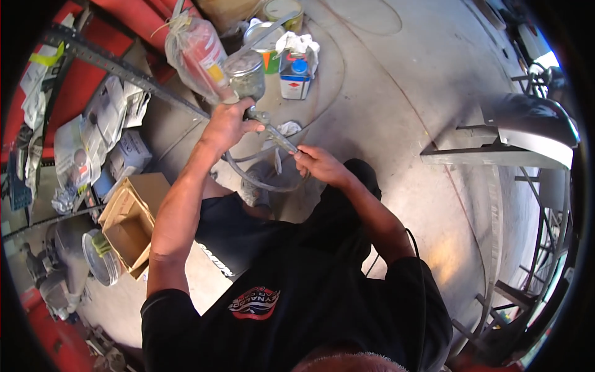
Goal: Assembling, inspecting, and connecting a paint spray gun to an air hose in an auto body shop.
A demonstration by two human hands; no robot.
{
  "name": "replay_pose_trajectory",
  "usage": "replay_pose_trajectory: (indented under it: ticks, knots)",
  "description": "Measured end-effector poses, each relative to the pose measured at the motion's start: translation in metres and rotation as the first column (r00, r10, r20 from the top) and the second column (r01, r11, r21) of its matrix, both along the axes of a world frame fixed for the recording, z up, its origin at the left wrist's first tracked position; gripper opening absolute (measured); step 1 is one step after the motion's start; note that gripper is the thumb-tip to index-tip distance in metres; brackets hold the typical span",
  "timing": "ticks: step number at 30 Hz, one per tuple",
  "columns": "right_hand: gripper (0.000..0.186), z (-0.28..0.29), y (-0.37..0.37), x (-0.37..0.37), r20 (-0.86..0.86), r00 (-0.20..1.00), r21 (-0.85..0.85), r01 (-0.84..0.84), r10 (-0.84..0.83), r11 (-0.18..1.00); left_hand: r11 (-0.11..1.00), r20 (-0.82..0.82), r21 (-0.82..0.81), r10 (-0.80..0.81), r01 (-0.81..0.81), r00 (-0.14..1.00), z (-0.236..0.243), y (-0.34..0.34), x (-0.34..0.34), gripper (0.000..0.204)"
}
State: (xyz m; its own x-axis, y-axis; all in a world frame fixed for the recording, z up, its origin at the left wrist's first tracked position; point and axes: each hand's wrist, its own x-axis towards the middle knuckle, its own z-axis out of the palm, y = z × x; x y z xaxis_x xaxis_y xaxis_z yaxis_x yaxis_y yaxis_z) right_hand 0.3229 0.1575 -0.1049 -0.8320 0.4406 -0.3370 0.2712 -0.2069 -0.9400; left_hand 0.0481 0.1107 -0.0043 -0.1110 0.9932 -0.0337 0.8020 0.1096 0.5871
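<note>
My left hand (232,126) is closed around a grey metal spray gun (263,118), thumb pointing right. The gun's handle slants down to my right hand (319,165), whose fingers are pinched at its lower end. From there a grey air hose (273,187) loops down and back to the left; the exact joint is hidden by my fingers. Just beyond my left hand is a cloudy cup (246,77) with a pale rim; I cannot tell whether it is fixed to the gun.
A bagged red fire extinguisher (201,53), a blue-capped can (295,80) and open paint tins (265,38) stand ahead. An open cardboard box (131,232) sits at the left, below paper-covered shelving (87,146). Metal stands (496,155) hold panels at the right. Hoses cross the concrete floor (396,105).
</note>
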Motion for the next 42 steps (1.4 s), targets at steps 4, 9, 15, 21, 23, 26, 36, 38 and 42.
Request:
replay_pose_trajectory:
  ticks: [4, 9, 15, 21, 23, 26, 36, 38, 42]
  knots:
    - [0.034, 0.024, -0.007, -0.006, 0.053, 0.987, -0.348, -0.125, 0.152, 0.929, 0.997, 0.042, -0.021, -0.073, 0.074, 0.996, 0.007, -0.016, -0.005, 0.048]
    - [0.035, -0.002, -0.022, 0.017, -0.137, 0.989, -0.562, -0.13, 0.063, 0.817, 0.989, -0.076, -0.051, -0.141, 0.137, 0.987, 0.001, -0.017, 0.013, 0.05]
    - [0.034, 0.015, -0.04, 0.018, 0.039, 0.999, -0.317, 0.014, -0.002, 0.948, 0.978, -0.297, -0.158, -0.176, 0.134, 0.939, 0.002, -0.032, 0.019, 0.052]
    - [0.032, 0.032, -0.02, 0.032, -0.001, 0.999, -0.228, 0.052, -0.054, 0.972, 0.967, -0.212, -0.032, -0.253, 0.252, 0.944, -0.007, -0.022, 0.01, 0.054]
    - [0.035, 0.038, -0.011, 0.035, 0.03, 0.999, -0.246, 0.021, -0.014, 0.969, 0.957, -0.194, 0.069, -0.264, 0.282, 0.945, -0.012, -0.021, 0.01, 0.053]
    - [0.041, 0.039, -0.001, 0.042, 0.026, 0.999, -0.392, -0.011, 0.023, 0.92, 0.946, -0.158, 0.176, -0.248, 0.274, 0.956, -0.008, -0.022, 0.013, 0.05]
    - [0.026, 0.031, -0.017, 0.045, 0.161, 0.987, 0.427, -0.075, 0.006, 0.901, 0.934, -0.145, 0.133, -0.313, 0.332, 0.939, -0.007, -0.017, 0.018, 0.047]
    - [0.02, 0.037, -0.021, 0.045, 0.15, 0.988, 0.52, -0.108, 0.034, 0.848, 0.918, -0.123, 0.156, -0.348, 0.364, 0.93, -0.012, -0.015, 0.015, 0.046]
    - [0.023, 0.012, -0.016, 0.044, 0.14, 0.987, 0.622, -0.147, 0.075, 0.769, 0.93, -0.1, 0.085, -0.349, 0.357, 0.932, -0.025, -0.007, 0.006, 0.049]
